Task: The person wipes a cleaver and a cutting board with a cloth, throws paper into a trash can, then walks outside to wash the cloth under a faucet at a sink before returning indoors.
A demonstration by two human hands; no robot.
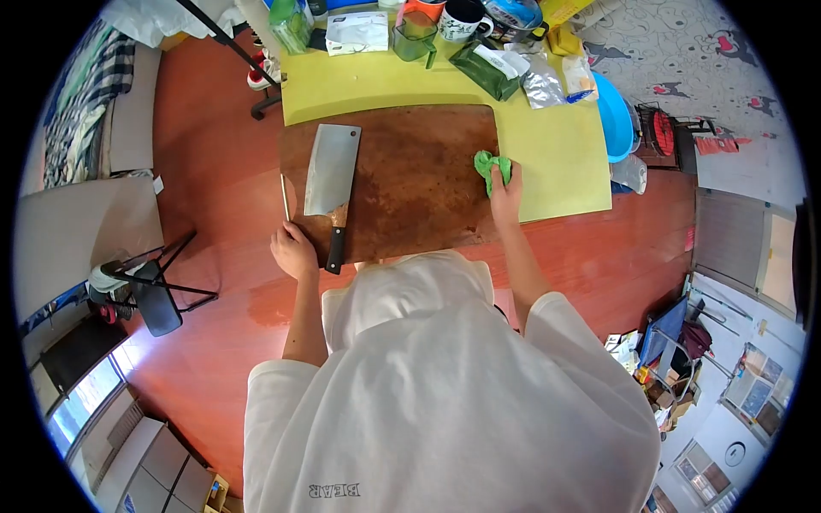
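A large brown wooden cutting board point(419, 184) lies at the near edge of the yellow table. On its left part rests a cleaver point(333, 175), blade away from me and black handle toward me. My left hand point(294, 250) is closed at the board's left edge, with a thin pale stick point(286, 197) rising from its fingers. Whether these fingers also grip the board's edge, I cannot tell. My right hand point(506, 192) is closed on a crumpled green cloth point(489, 169) at the board's right edge.
Along the far side of the yellow table point(556, 162) stand a tissue pack point(357, 32), a green measuring cup point(414, 43), a mug point(462, 21) and a dark green packet point(489, 70). A blue basin point(613, 118) is at the right. A folding chair point(158, 295) stands left.
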